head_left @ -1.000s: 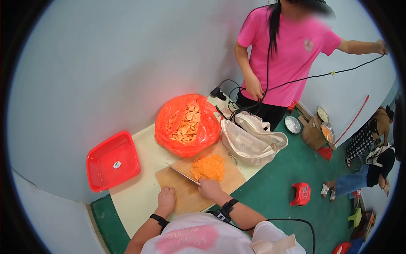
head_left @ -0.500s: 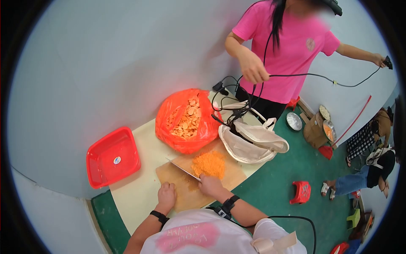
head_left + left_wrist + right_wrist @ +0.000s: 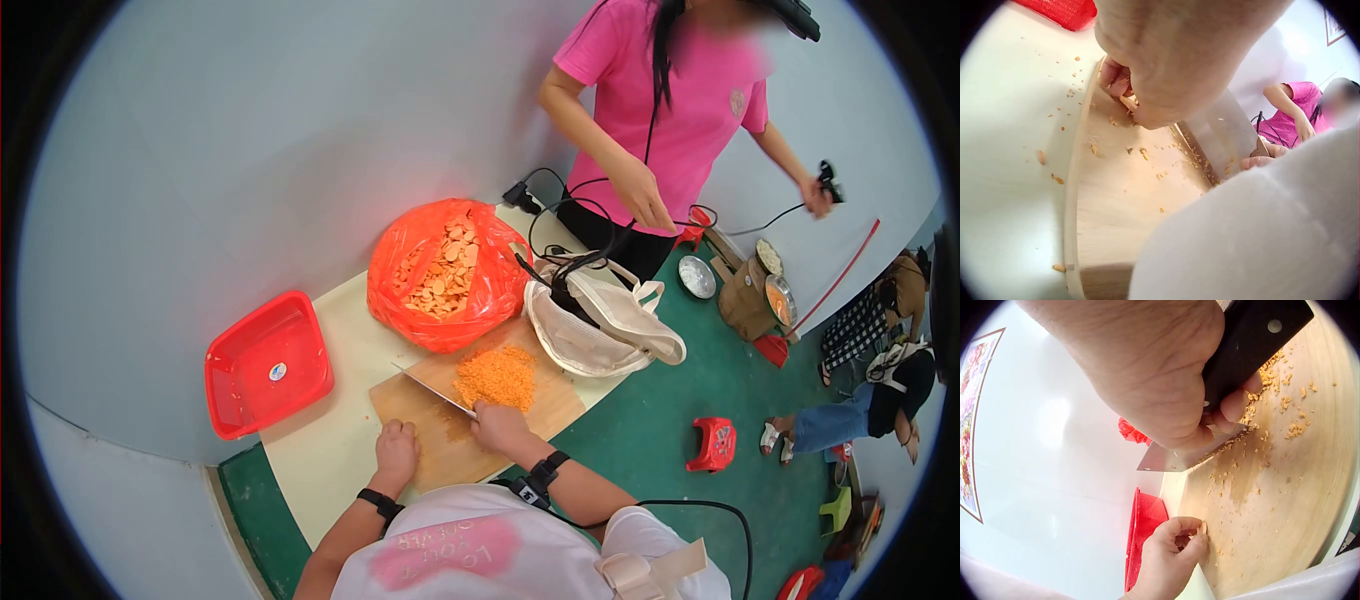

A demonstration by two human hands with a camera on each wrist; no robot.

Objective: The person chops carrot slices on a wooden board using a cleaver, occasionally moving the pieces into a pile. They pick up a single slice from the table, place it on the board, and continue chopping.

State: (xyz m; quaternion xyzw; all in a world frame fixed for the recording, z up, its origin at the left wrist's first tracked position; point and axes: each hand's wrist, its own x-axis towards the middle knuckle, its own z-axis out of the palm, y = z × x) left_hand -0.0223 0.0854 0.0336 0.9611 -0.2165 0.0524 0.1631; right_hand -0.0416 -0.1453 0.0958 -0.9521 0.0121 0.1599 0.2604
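Observation:
My right hand grips the black handle of a cleaver. The blade stands on edge on the wooden cutting board, with orange bits along it. Just to the blade's right lies a heap of finely chopped orange food. At the board's left edge my left hand has its fingers curled, pinching a small pale-orange slice between fingertips and thumb. Beyond the board sits a red plastic bag, its mouth showing many orange slices.
A red basin stands at the table's left end. To the right of the bag is a cream cloth bag with black cables. A person in a pink shirt handles cables behind the table. A red stool stands on the green floor.
Both hands and the cleaver stay almost in place at the board. The person in pink has lowered the outstretched arm and moved the cables over the cream bag.

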